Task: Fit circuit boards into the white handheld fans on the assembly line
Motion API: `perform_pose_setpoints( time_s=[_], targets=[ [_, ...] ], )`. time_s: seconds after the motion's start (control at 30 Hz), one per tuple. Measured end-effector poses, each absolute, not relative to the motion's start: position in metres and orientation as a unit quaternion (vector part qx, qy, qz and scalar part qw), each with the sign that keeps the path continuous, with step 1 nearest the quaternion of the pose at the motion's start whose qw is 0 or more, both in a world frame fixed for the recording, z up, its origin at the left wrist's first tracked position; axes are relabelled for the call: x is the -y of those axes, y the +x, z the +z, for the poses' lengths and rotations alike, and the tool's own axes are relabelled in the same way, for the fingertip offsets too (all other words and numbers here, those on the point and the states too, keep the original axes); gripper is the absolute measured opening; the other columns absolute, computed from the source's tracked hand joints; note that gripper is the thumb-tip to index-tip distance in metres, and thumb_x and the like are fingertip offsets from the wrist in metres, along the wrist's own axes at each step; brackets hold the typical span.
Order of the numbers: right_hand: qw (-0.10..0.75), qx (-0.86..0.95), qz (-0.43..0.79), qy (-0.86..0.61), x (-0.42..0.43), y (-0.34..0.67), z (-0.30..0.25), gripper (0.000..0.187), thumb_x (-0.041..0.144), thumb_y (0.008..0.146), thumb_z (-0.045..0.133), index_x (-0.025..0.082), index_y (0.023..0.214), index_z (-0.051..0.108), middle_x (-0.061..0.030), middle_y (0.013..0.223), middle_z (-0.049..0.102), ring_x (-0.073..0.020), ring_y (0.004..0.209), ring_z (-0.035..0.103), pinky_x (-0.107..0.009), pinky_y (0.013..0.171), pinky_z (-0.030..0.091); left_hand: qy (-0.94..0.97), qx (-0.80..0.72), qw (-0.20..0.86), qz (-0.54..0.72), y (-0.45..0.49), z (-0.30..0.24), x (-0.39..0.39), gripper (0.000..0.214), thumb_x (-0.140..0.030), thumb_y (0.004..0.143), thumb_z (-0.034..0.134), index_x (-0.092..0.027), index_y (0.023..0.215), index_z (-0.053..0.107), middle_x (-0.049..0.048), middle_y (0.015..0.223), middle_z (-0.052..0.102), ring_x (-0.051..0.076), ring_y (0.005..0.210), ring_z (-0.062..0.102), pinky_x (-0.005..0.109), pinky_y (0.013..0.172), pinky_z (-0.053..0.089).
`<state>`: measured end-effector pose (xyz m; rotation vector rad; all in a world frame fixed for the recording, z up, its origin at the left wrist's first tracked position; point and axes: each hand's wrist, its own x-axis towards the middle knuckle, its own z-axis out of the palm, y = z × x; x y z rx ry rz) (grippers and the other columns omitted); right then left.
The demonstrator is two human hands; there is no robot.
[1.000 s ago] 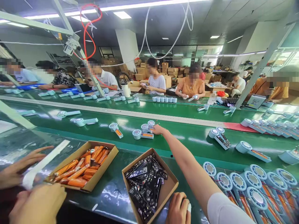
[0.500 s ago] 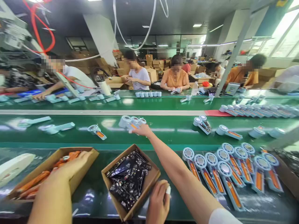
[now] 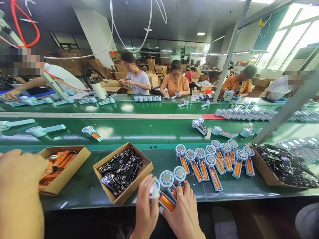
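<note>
Three light-blue handheld fan housings lie side by side at the bench's near edge, with round grilled heads and orange cells in their handles. My left hand is closed around the head of the leftmost one, a white wrap on one finger. Across the handles lies my right hand, its fingers curled around them and hiding part of them. Just right of my hands, several similar fan housings are laid out in rows with their orange cells showing.
Left of my hands stands a carton of black circuit boards, then a carton of orange-wrapped cells. Another person's arm reaches in there. A further board carton stands right. Beyond runs the green belt; several people sit opposite.
My right hand has come back from the belt to the near edge with the three fan housings. My left hand now holds one. The view has swung right; the other person's arm has left the cell carton.
</note>
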<state>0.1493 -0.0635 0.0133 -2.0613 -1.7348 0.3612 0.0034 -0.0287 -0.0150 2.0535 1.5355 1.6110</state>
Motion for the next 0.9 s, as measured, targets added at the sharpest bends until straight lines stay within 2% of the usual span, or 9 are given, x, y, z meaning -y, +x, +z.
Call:
perform_pose_setpoints(
  time_s=[0.1, 0.2, 0.3, 0.37, 0.47, 0.57, 0.7, 0.8, 0.9],
  targets=[
    [0.213, 0.609, 0.065, -0.761, 0.053, 0.144, -0.004, 0.052, 0.025, 0.063, 0.081, 0.015, 0.112, 0.065, -0.0299, 0.136, 0.055, -0.0461, 0.116, 0.060, -0.057, 0.090, 0.049, 0.682, -0.554, 0.075, 0.471, 0.018, -0.037, 0.010, 0.034, -0.028, 0.097, 0.040, -0.019, 0.123, 0.060, 0.0155, 0.127, 0.061, 0.030, 0.118, 0.062, 0.049, 0.096, 0.055],
    [0.210, 0.611, 0.053, -0.761, 0.035, 0.143, -0.003, 0.066, 0.030, 0.067, 0.084, 0.012, 0.126, 0.061, -0.0330, 0.143, 0.048, -0.0468, 0.122, 0.057, -0.059, 0.095, 0.047, 0.680, -0.564, 0.085, 0.461, 0.027, -0.045, -0.020, 0.031, -0.032, 0.095, 0.043, -0.017, 0.115, 0.062, 0.0175, 0.125, 0.059, 0.033, 0.119, 0.060, 0.052, 0.096, 0.055],
    [0.203, 0.632, 0.052, -0.746, 0.031, 0.152, 0.002, 0.076, 0.037, 0.069, 0.085, 0.013, 0.135, 0.056, -0.0314, 0.147, 0.046, -0.0480, 0.132, 0.049, -0.060, 0.098, 0.045, 0.697, -0.554, 0.098, 0.444, 0.028, -0.039, -0.048, 0.032, -0.033, 0.095, 0.043, -0.017, 0.114, 0.063, 0.0170, 0.124, 0.060, 0.032, 0.120, 0.059, 0.053, 0.101, 0.051],
    [0.214, 0.657, 0.033, -0.722, 0.034, 0.167, 0.003, 0.068, 0.037, 0.074, 0.082, 0.016, 0.133, 0.058, -0.0283, 0.148, 0.047, -0.0461, 0.134, 0.048, -0.058, 0.100, 0.046, 0.709, -0.552, 0.106, 0.426, 0.025, -0.033, -0.061, 0.033, -0.034, 0.096, 0.043, -0.018, 0.118, 0.063, 0.0166, 0.130, 0.058, 0.033, 0.123, 0.058, 0.054, 0.105, 0.049],
    [0.244, 0.692, -0.030, -0.679, 0.032, 0.204, -0.006, 0.053, 0.041, 0.087, 0.070, 0.015, 0.131, 0.059, -0.0264, 0.149, 0.046, -0.0436, 0.137, 0.045, -0.057, 0.106, 0.042, 0.716, -0.557, 0.112, 0.406, 0.022, -0.028, -0.069, 0.037, -0.033, 0.098, 0.042, -0.018, 0.128, 0.059, 0.0173, 0.142, 0.052, 0.033, 0.132, 0.053, 0.054, 0.108, 0.045],
    [0.263, 0.719, -0.097, -0.636, 0.014, 0.243, -0.025, 0.060, 0.050, 0.096, 0.054, 0.012, 0.142, 0.049, -0.0260, 0.155, 0.037, -0.0435, 0.145, 0.031, -0.061, 0.109, 0.036, 0.713, -0.563, 0.108, 0.403, 0.024, -0.026, -0.067, 0.042, -0.033, 0.102, 0.035, -0.015, 0.136, 0.051, 0.0198, 0.150, 0.044, 0.030, 0.140, 0.046, 0.050, 0.111, 0.044],
    [0.259, 0.747, -0.138, -0.596, -0.010, 0.274, -0.044, 0.064, 0.054, 0.103, 0.034, 0.011, 0.150, 0.038, -0.0246, 0.156, 0.036, -0.0405, 0.147, 0.028, -0.059, 0.110, 0.037, 0.715, -0.555, 0.085, 0.416, 0.027, -0.016, -0.045, 0.042, -0.029, 0.103, 0.033, -0.017, 0.143, 0.043, 0.0183, 0.159, 0.035, 0.027, 0.147, 0.036, 0.047, 0.112, 0.044],
    [0.269, 0.748, -0.152, -0.587, -0.007, 0.273, -0.034, 0.062, 0.053, 0.103, 0.029, 0.013, 0.150, 0.037, -0.0240, 0.154, 0.038, -0.0417, 0.146, 0.030, -0.060, 0.106, 0.040, 0.720, -0.552, 0.027, 0.421, 0.012, 0.005, -0.023, 0.036, -0.024, 0.101, 0.037, -0.020, 0.133, 0.053, 0.0164, 0.151, 0.048, 0.028, 0.140, 0.046, 0.048, 0.112, 0.043],
    [0.304, 0.746, -0.140, -0.576, 0.003, 0.248, -0.006, 0.047, 0.042, 0.104, 0.031, 0.016, 0.141, 0.047, -0.0217, 0.148, 0.045, -0.0406, 0.139, 0.040, -0.058, 0.103, 0.043, 0.644, -0.688, 0.007, 0.334, -0.023, 0.029, -0.020, 0.037, -0.020, 0.099, 0.029, -0.015, 0.115, 0.062, 0.0180, 0.116, 0.069, 0.028, 0.111, 0.067, 0.044, 0.099, 0.050]
  ],
)
